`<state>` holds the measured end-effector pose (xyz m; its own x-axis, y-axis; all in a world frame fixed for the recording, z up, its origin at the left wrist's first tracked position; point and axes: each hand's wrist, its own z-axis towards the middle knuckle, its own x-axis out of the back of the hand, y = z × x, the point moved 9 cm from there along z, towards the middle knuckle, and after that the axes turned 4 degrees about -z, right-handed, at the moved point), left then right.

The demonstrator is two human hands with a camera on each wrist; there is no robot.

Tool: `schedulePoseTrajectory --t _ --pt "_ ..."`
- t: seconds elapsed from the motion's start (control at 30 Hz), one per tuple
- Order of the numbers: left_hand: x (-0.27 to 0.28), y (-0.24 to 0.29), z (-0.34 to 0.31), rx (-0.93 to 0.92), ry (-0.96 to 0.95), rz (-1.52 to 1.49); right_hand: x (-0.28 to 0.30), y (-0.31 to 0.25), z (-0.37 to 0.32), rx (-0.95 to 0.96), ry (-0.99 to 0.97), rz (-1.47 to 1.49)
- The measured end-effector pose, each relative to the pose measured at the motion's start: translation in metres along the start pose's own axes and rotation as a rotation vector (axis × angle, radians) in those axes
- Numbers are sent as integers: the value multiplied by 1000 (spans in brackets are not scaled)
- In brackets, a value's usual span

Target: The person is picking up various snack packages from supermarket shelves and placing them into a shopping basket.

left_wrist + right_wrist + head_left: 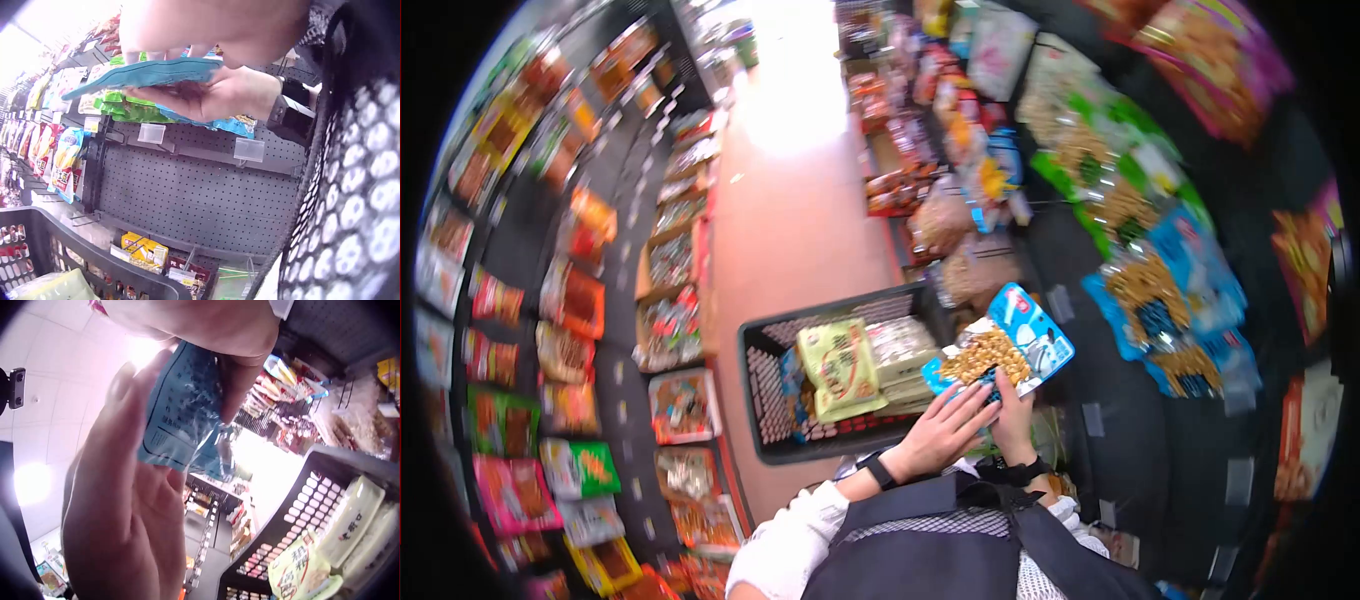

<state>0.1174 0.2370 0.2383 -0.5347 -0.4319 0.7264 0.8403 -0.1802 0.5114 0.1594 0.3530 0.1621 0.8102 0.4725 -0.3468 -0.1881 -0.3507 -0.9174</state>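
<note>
My right hand [1012, 425] pinches a blue snack bag [1040, 345] with a clear window showing peanut-like pieces, its thumb on the window side. My left hand [945, 430] lies across the bag's lower part with straight fingers touching it. In the left wrist view the bag [150, 74] is seen edge-on between the two hands. Its printed blue back [178, 406] faces the right wrist camera. Just beyond the hands, a black shopping basket [765, 455] contains a pale green bag [840, 370] and white-wrapped packs [900, 345].
Similar blue bags [1200, 265] and green-edged bags [1135, 150] hang on the dark rack at my right. Packaged snacks [505, 490] line sloping shelves at my left, with open boxes [670, 255] along the aisle. Reddish floor [800, 220] runs ahead between the shelves.
</note>
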Motion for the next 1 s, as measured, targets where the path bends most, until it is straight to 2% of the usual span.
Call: schedulePoseTrajectory --t 0.07,0.13,0.17,0.2,0.27,0.33,0.37,0.4,0.5,0.53,0.6,0.67,0.8,0.83,0.93,1.0 --pt "0 -4 15 40 9 -92 25 -27 -1 87 85 44" --pt "0 -17 36 137 142 -93 48 -50 -3 131 66 -78" --pt "-2 -21 50 154 189 -121 65 -51 -6 58 96 -93" --pt "-5 -25 65 172 232 -152 65 -79 -12 153 38 -99" --pt "-24 -23 100 142 132 -347 88 -99 -20 221 106 -126" --pt "-54 -17 119 218 -143 -421 112 -119 -32 339 208 -204" --pt "-63 -5 131 68 -172 -343 127 -120 -34 354 245 -168" --pt "-65 10 144 -41 -128 -419 139 -124 -35 371 282 -132" --pt "-83 37 171 -99 -172 -507 160 -154 -46 407 358 -22" --pt "-83 45 179 -113 -134 -532 171 -160 -47 417 384 -12" --pt "-83 60 196 -151 -80 -563 176 -183 -48 517 328 -253" --pt "-86 68 209 -177 -55 -558 181 -207 -48 537 370 -249" --pt "-89 79 232 -37 -155 -551 187 -234 -44 606 396 -312" --pt "-89 80 233 -113 -78 -548 186 -236 -42 586 376 -308" --pt "-94 77 235 -55 -100 -538 190 -238 -39 563 350 -352" --pt "-99 76 230 -62 -83 -604 187 -248 -45 654 351 -468"
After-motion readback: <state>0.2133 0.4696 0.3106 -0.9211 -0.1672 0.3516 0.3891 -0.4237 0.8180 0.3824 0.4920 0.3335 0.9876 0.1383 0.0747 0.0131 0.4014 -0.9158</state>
